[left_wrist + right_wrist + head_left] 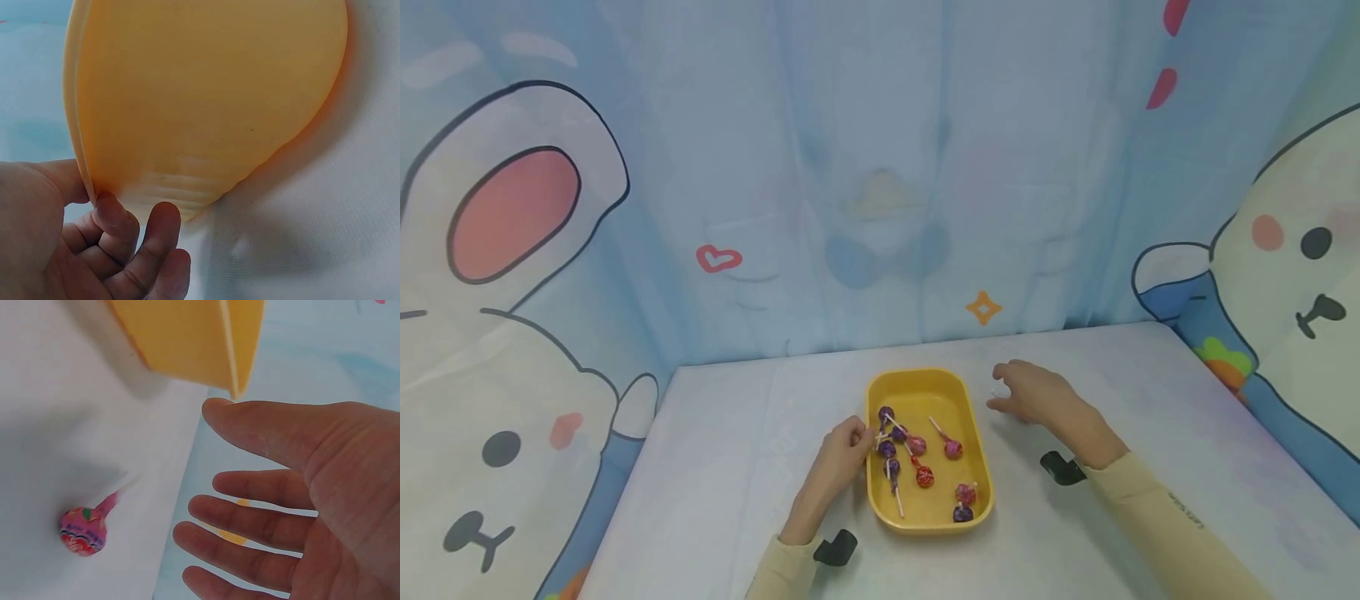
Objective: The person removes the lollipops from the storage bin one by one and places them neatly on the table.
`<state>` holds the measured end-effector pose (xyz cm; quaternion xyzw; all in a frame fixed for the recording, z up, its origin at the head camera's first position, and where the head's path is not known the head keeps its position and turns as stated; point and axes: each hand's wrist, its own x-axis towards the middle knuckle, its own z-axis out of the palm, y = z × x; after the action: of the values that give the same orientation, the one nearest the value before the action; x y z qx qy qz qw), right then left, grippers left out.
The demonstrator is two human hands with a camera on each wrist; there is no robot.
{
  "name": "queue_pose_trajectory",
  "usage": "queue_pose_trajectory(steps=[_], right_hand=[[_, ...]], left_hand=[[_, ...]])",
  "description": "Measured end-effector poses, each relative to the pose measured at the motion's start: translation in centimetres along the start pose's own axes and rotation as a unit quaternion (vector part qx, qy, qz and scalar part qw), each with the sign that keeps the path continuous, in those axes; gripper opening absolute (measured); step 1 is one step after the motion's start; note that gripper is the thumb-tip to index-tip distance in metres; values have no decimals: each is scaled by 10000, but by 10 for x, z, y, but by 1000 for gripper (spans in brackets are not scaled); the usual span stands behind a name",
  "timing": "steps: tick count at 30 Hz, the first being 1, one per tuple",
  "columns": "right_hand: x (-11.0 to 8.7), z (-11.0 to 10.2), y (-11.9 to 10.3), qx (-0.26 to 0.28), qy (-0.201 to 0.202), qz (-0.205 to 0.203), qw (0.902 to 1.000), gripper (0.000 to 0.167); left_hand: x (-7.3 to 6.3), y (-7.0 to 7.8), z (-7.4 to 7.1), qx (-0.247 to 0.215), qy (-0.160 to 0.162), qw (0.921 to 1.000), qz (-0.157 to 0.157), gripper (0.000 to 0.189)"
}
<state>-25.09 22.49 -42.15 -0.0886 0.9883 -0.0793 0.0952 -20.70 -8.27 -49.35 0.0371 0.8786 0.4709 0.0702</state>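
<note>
1. Left hand [838, 457]: clamped on the yellow tray [928, 390], pinching the rim at about the tray's 9 o'clock. So from that hand, the tray sits right at 3 o'clock, touching. Left wrist view backs it up: thumb on one side of the rim, curled fingers on the other.
2. Right hand [1041, 396]: fingers apart, nothing in its grasp tbh. It hangs over the table just off the tray's 2 o'clock side, so the tray is at its 8 o'clock, near but with a gap in the head view.
3. There's a loose pink lollipop [83, 532] on the white table [752, 442]. In the right wrist view it's at roughly 9 o'clock from the hand, clear of the fingertips, blurry stick aimed at about 1 or 2 o'clock.
4. Tray contents, going by the tray's middle: a bunch of purple lollipops [887, 450] from 9 to 10 o'clock, nearest the left hand; a red lollipop [924, 477] near 6; another pink one at 3, stick up toward 11; two more around 4 to 5, by the rim.
5. Background stuff: pale yellow sleeves [1157, 508] and a blue cartoon curtain [880, 100] at 12 o'clock.
</note>
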Motion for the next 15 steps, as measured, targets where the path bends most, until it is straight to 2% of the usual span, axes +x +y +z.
queue_pose_trajectory(steps=[6, 15], right_hand=[[-1, -3, -7, 0, 141, -40, 9999, 53], [-3, -10, -24, 17, 338, -315, 9989, 52]], left_hand=[[0, 1, 0, -9, 4, 10000, 16, 22], [0, 0, 0, 10, 24, 10000, 57, 22]])
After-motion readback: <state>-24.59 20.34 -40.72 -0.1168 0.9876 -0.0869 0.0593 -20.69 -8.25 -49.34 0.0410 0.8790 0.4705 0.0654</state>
